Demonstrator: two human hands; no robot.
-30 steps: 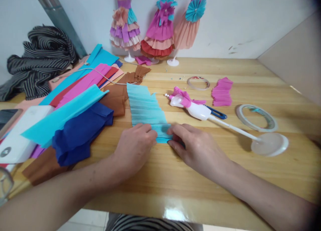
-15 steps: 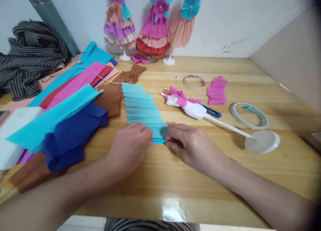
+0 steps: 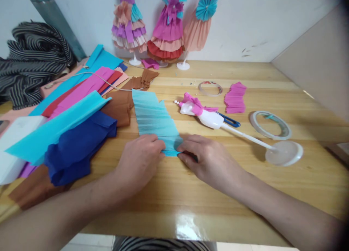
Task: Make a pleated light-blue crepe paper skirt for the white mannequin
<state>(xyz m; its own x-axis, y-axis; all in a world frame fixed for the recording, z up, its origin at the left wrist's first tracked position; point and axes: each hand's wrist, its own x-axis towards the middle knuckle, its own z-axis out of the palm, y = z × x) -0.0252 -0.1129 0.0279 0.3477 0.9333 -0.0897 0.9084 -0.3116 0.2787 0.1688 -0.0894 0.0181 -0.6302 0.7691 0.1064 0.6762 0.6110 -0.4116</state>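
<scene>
A light blue piece of crepe paper (image 3: 155,114) lies flat in front of me, creased crosswise, with a narrow fold along its near edge. My left hand (image 3: 143,156) pinches the left end of that edge, fingers curled over it. At the right end, my right hand (image 3: 205,154) grips the same edge between thumb and fingers; the fingertips are partly hidden. To the right lies a small white mannequin (image 3: 211,119) on its side, pink crepe paper around its chest and its round base toward the right. A dark blue cutter (image 3: 230,120) rests behind it.
Folded crepe paper, including a bright blue sheet (image 3: 60,127) and a dark blue piece (image 3: 81,145), is heaped at left. A tape roll (image 3: 252,122), a thinner ring (image 3: 200,89) and a pink strip (image 3: 235,98) lie at right. Mannequins in paper dresses (image 3: 170,29) stand by the wall.
The fold at the paper's near edge looks flatter, and my right fingertips have shifted slightly left along it. Both hands still hold the paper.
</scene>
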